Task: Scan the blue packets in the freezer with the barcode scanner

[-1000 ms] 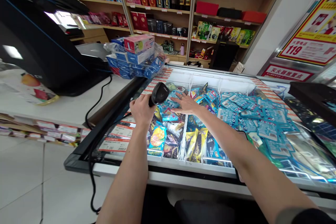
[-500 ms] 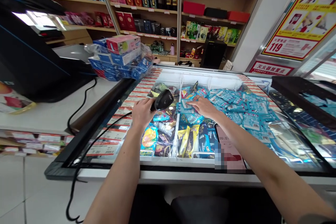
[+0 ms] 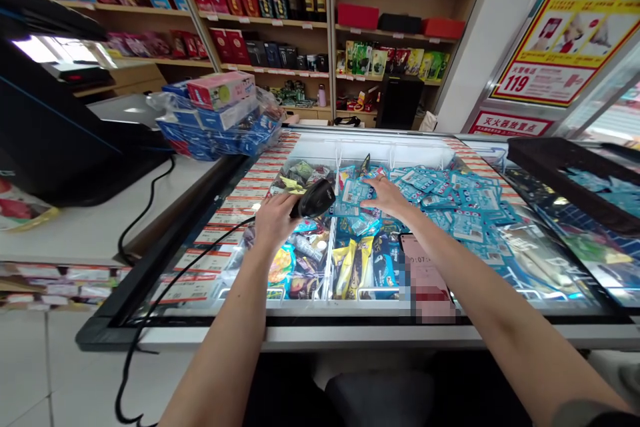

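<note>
Spreading its fingers wider than half a second earlier, the right hand (image 3: 384, 196) was at the right edge of a blue packet (image 3: 353, 193), thumb and forefinger apart; whether it pressed on the packet, I could not tell. The left hand (image 3: 276, 219) was closed around the grip of a black scanner (image 3: 316, 199), whose cable (image 3: 203, 248) trailed down over the near left corner of the freezer (image 3: 210, 332). The two hands stood apart, with the packet and the scanner head between them. The scanner head had come nearer the packet, now just beside it. The packet lay on the freezer's glass top in much the same spot, left of a loose pile of similar packets (image 3: 470, 223). For the work in hand, I judged, this left the packet less covered and better placed before the scanner. A phone (image 3: 425, 267) lay near the right forearm.
</note>
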`<action>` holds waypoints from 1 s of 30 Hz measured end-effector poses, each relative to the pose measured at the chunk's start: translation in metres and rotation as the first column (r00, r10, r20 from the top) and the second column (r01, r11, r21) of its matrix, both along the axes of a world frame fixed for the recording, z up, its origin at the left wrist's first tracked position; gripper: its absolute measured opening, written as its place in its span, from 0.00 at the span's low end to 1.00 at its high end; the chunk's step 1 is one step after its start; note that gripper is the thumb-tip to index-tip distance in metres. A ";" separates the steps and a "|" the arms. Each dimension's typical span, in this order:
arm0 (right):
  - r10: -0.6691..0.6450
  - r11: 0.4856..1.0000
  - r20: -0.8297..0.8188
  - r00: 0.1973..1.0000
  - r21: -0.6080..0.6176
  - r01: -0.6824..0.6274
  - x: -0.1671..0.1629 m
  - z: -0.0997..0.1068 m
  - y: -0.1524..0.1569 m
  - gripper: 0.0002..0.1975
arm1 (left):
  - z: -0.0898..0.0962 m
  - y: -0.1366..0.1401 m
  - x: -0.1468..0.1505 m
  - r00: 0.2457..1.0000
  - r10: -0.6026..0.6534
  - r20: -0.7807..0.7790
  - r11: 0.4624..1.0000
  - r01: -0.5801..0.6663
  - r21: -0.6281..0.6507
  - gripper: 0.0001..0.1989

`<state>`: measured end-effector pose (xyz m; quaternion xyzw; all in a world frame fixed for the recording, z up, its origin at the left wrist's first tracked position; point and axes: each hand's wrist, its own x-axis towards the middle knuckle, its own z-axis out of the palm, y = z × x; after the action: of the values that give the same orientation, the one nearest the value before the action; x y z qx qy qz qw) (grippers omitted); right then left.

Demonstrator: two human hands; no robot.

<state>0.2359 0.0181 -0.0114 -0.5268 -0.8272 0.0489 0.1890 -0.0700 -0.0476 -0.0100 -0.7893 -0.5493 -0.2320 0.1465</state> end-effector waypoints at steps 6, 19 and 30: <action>-0.064 0.983 -0.259 0.964 0.151 0.105 0.018 0.002 -0.016 0.14 | 0.002 0.001 0.012 0.997 -0.075 -0.016 0.997 0.075 -0.009 0.20; -0.154 0.957 -0.706 0.692 0.067 0.282 0.077 -0.004 -0.051 0.13 | 0.031 0.002 0.075 0.972 -0.164 -0.168 0.983 0.147 -0.106 0.17; -0.102 0.962 -0.797 0.596 0.075 0.264 0.082 -0.012 -0.039 0.17 | 0.019 0.012 0.110 0.972 -0.187 -0.141 0.979 0.172 -0.113 0.19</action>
<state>0.3183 -0.0206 -0.0239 -0.5143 -0.6024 0.1777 0.5840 0.0402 -0.0357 0.0086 -0.8574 -0.4739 -0.1562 0.1261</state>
